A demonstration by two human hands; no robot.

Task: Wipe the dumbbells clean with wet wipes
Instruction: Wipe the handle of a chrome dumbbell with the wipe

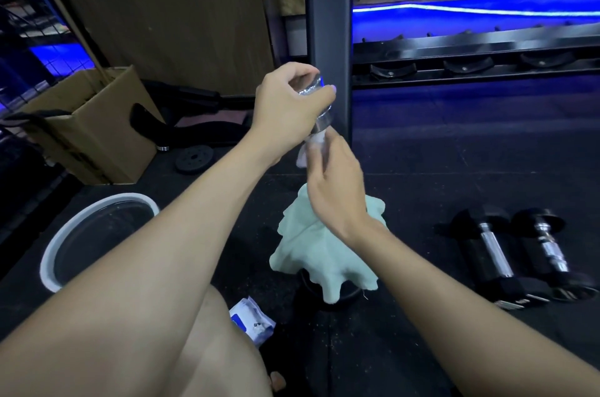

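Left hand [289,101] gripping the upper end of an upright chrome dumbbell bar [319,114], right hand [334,182] closed around a white wet wipe [313,145] on its shaft; two dumbbells [519,254] on the floor to the right

A chrome dumbbell bar [319,104] is held upright — its top end gripped by the left hand [285,104], its shaft enclosed lower down by the right hand [334,182] with a white wet wipe [306,154] pressed against the metal. A pale green cloth [321,254] is draped over a dark weight beneath. Two dumbbells [519,254] are laid side by side on the black floor at right. A wipes packet [251,320] and a white-rimmed bucket [65,234] are seen at left — a cardboard box [94,127] stands behind.
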